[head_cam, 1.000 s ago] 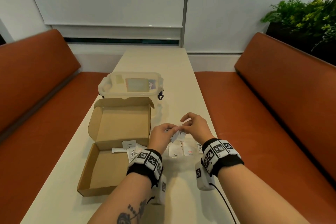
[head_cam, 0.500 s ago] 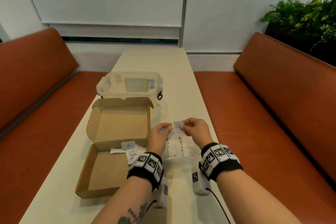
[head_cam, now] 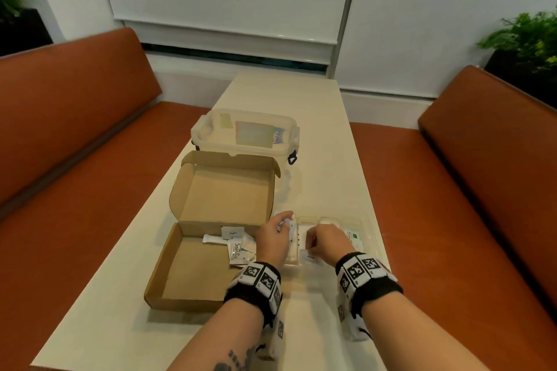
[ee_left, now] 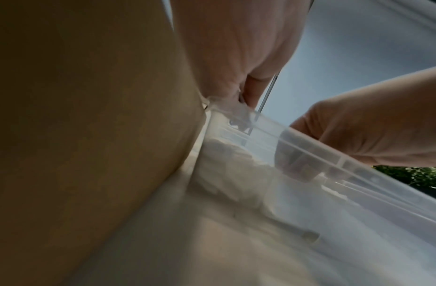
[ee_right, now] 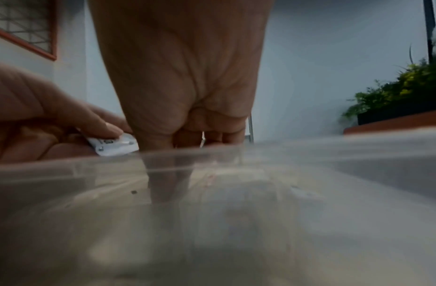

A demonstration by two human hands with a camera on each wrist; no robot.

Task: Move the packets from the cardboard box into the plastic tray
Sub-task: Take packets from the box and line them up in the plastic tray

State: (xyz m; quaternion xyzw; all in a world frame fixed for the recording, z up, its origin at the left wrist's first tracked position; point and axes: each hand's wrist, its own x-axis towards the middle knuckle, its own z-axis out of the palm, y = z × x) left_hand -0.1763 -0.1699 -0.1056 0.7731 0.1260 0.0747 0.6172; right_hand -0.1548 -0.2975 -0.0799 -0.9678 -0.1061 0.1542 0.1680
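Observation:
The open cardboard box [head_cam: 196, 268] lies left of centre, with several white packets [head_cam: 238, 247] in its near half by the right wall. Beside it on the right stands the clear plastic tray [head_cam: 328, 218], which holds a Stevia packet [head_cam: 352, 236]. My left hand [head_cam: 284, 224] pinches a small white packet [ee_right: 114, 145] over the tray's left rim [ee_left: 334, 174], next to the box wall [ee_left: 89, 135]. My right hand [head_cam: 310, 242] reaches down into the tray with curled fingers [ee_right: 185, 139] on another white packet [head_cam: 312, 254]; the grip itself is hidden.
A lidded clear plastic container [head_cam: 245, 135] stands behind the box on the long cream table [head_cam: 325, 117]. Orange benches [head_cam: 452, 220] flank the table on both sides. A plant [head_cam: 530, 39] stands at the far right.
Both hands have dropped from above the tray. The right hand has gone down into the tray with one packet, while the left keeps its packet at the tray's left rim.

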